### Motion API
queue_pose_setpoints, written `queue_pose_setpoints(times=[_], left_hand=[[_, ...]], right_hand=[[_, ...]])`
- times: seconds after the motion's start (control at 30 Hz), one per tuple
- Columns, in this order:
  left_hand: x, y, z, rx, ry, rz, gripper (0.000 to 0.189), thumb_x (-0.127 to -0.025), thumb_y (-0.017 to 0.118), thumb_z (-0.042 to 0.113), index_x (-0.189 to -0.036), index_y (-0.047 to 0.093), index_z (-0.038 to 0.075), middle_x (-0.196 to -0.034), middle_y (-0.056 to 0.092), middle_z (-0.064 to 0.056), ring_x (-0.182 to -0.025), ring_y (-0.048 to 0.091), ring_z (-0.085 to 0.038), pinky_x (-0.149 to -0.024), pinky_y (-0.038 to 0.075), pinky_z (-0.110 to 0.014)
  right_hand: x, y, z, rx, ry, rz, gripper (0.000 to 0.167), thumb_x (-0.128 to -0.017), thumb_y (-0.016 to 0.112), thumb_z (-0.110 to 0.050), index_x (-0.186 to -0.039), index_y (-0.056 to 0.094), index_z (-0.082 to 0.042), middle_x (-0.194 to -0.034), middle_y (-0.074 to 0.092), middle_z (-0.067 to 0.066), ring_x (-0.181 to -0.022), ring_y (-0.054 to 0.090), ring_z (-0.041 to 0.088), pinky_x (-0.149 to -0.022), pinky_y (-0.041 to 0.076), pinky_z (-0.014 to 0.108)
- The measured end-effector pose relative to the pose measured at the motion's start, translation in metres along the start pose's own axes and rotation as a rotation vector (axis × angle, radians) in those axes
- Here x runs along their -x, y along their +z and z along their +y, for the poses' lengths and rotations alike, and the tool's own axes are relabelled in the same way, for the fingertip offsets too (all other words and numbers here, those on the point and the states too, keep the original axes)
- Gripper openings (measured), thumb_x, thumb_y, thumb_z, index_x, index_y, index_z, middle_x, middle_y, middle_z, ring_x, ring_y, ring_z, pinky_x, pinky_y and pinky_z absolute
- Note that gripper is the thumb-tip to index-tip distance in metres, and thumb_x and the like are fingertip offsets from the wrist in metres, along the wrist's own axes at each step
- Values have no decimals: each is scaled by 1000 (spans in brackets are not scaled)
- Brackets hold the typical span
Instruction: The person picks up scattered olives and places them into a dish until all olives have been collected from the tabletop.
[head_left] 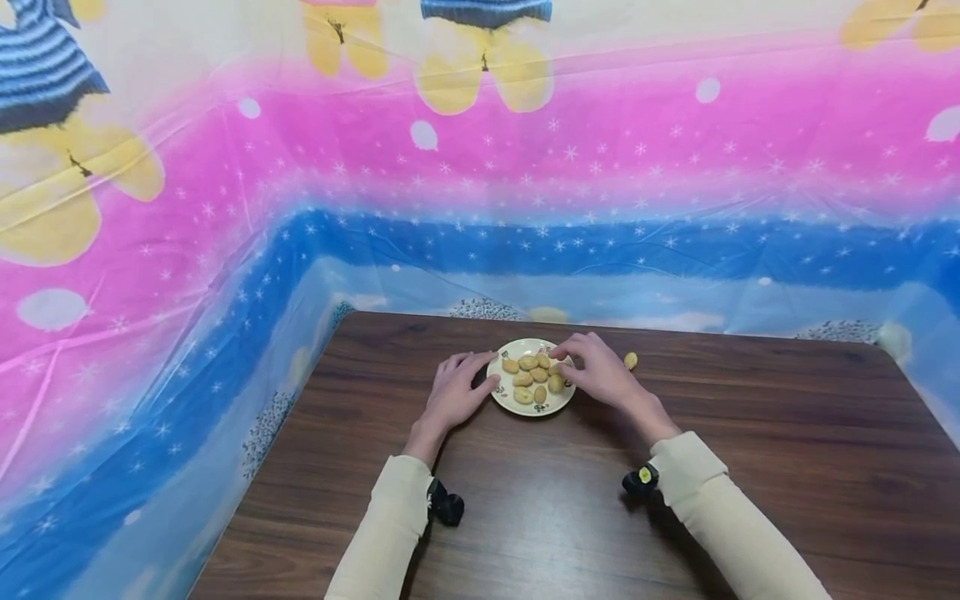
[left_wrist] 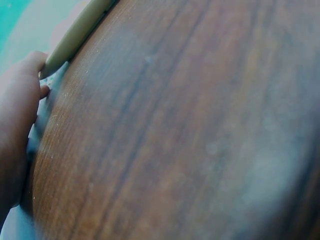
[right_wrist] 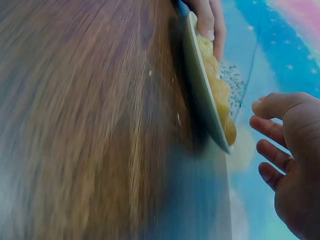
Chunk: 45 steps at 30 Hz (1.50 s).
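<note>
A cream plate with small printed motifs carries several small yellow-brown oval pieces that look like small potatoes. My left hand is at the plate's left rim, thumb and fingers apart, their tips right on the edge. In the left wrist view that thumb meets the rim. Over the plate's right side hovers my right hand, its fingers loosely bent. The right wrist view shows nothing between these fingers, which stand apart from the plate. Another yellow piece lies on the table, just beyond my right hand.
The dark wood-grain table has its back edge a short way behind the plate. A printed cloth backdrop in pink and blue rises behind and to the left. Both wrists wear a small black camera, as at the right sleeve.
</note>
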<state>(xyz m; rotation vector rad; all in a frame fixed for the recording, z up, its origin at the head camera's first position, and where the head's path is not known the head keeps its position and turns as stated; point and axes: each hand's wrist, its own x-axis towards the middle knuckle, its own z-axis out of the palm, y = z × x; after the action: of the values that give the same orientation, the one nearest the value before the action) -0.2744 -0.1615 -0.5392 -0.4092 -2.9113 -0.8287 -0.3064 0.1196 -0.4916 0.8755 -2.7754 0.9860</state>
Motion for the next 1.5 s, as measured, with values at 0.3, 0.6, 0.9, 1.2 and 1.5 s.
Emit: queue_pose_setpoints(times=[0.3, 0.6, 0.9, 1.2, 1.5], left_hand=[[-1, 0, 0, 1, -8, -10, 51, -102, 46, 54, -149, 46, 34, -151, 49, 8, -144, 36, -24, -120, 22, -49], [-1, 0, -1, -2, 1, 3, 51, -101, 47, 53, -148, 47, 33, -150, 50, 7, -143, 37, -25, -119, 23, -50], [-1, 0, -1, 3, -2, -3, 51, -101, 47, 54, -148, 47, 34, -151, 50, 8, -143, 37, -24, -119, 23, -49], [0, 1, -2, 2, -4, -6, 52, -101, 44, 56, -149, 46, 35, -152, 48, 8, -144, 36, -23, -120, 23, -49], [0, 1, -2, 9, 6, 8, 51, -101, 46, 55, -148, 47, 35, -151, 49, 8, -143, 37, -24, -119, 24, -50]], right_hand=[[16, -14, 17, 41, 2, 34, 22, -92, 70, -15, -113, 73, -10, -110, 68, 6, -106, 55, 26, -92, 47, 48], [30, -27, 35, 52, 56, 41, 21, -95, 68, -16, -115, 72, -13, -115, 66, 6, -114, 53, 29, -96, 46, 51], [42, -34, 51, 73, 99, 52, 23, -95, 68, -17, -118, 71, -13, -113, 63, 7, -102, 50, 27, -80, 45, 43], [49, -38, 72, 71, 128, 71, 27, -94, 68, -15, -121, 69, -10, -121, 58, 13, -113, 47, 34, -88, 43, 54], [55, -41, 91, 64, 197, 37, 36, -95, 67, -16, -130, 63, -9, -131, 51, 19, -114, 48, 38, -90, 45, 57]])
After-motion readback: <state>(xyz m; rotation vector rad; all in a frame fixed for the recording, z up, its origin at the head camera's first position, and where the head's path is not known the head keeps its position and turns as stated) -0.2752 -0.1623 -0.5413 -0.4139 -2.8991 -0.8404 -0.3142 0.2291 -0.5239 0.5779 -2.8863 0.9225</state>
